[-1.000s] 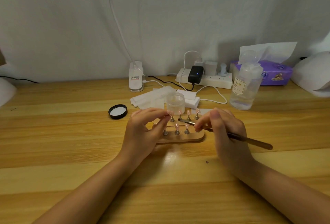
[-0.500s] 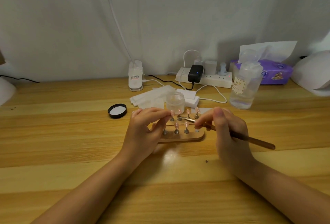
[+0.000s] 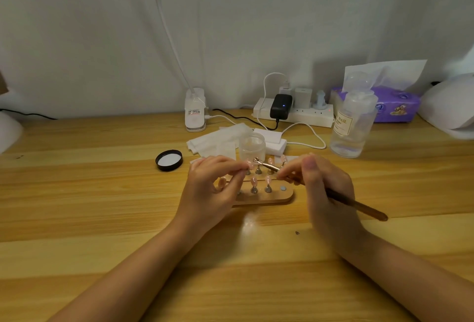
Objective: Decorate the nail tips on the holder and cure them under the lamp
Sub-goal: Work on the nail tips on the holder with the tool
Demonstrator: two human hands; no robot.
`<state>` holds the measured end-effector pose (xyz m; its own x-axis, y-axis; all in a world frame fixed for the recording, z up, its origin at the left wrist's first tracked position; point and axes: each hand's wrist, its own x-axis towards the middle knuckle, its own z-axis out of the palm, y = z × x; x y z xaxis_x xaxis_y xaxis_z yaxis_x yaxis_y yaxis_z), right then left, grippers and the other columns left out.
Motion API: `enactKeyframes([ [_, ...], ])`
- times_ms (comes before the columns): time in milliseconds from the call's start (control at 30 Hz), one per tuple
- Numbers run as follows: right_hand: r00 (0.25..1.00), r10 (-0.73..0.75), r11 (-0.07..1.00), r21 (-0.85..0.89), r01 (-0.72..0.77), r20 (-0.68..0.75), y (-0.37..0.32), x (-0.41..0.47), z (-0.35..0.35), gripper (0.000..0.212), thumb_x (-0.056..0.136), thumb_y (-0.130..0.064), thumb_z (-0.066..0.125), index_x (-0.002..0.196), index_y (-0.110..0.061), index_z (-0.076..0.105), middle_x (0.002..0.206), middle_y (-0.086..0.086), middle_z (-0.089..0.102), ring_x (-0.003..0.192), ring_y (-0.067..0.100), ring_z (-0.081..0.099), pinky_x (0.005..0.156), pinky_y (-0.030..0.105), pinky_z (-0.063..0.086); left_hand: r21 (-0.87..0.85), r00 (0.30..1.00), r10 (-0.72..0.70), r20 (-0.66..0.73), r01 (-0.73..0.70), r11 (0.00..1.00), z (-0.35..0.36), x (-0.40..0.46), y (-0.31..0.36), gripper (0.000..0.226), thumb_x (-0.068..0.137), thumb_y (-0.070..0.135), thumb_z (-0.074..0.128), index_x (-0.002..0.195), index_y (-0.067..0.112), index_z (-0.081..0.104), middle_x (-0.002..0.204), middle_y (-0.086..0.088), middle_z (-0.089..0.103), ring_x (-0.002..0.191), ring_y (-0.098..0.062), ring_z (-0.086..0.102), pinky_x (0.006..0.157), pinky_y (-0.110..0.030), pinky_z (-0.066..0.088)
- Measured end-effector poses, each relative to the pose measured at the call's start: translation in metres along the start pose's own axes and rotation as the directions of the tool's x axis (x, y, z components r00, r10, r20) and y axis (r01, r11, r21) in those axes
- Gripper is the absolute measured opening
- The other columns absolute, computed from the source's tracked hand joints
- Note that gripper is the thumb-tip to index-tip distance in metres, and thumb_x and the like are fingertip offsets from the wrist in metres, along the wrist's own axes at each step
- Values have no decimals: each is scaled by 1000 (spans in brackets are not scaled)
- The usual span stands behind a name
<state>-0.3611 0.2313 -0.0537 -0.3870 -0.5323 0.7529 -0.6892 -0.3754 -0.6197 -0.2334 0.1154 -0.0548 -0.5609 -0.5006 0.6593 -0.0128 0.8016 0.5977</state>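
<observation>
both hands worked over the wooden nail-tip holder, which lay flat on the wooden table just beyond the wrists. left hand sat at the holder's left end, covering that part of it, with thumb and fingers curled and pinching a pink nail tip at their ends, at the level of the back row. right hand gripped a slim brown-handled nail tool like a pen; the handle ran out to the right past the palm, and the metal tip reached left to end just beside the pinched nail tip. whether the two touched could not be told.

on the holder, small metal stands carried more pink nail tips in two rows, upright; one spot at the front right showed only a pale round disc.

just behind the holder stood a small clear jar with no lid, and to its left a black lid lay upside down, white inside showing. white wipes and a white block lay near the jar. farther right stood a clear pump bottle with a label.

along the wall sat a white clip lamp base, a white power strip with a black adapter and white plugs, a purple tissue pack, and at the far right edge a white domed curing lamp, well apart from the holder.
</observation>
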Motion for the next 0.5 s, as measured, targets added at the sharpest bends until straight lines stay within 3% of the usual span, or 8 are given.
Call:
enactKeyframes([
  [100,998,8,998,-61,-4,63,2,0,2,44,95,-37,31,78,-16,66,77,-12,62,78,8,60,71,46,49,-10,1000,-17,5,17,1000,-1,0,2,17,77,15,62,91,14,71,85,8,67,84,-10,62,82,-55,43],
  [267,999,-26,1000,-9,26,-21,3,-1,-2,36,93,-27,32,68,-33,57,64,-16,58,67,-1,57,66,31,46,-11,999,-45,17,45,999,-1,0,1,17,77,20,61,90,17,71,84,11,66,82,-3,59,88,-54,41],
  [400,995,-94,990,-106,96,23,7,0,1,42,97,-34,30,75,-20,62,72,-14,59,73,3,57,67,38,48,1,998,-52,22,52,999,-2,-1,2,15,76,19,61,86,15,72,81,6,69,79,-5,60,88,-54,40],
  [500,987,-148,973,-173,155,55,10,0,4,51,98,-39,28,75,-15,66,73,-11,60,73,2,55,70,32,43,4,998,-55,16,55,998,-2,0,4,14,76,19,62,84,15,72,78,11,67,75,-5,61,87,-53,41],
])
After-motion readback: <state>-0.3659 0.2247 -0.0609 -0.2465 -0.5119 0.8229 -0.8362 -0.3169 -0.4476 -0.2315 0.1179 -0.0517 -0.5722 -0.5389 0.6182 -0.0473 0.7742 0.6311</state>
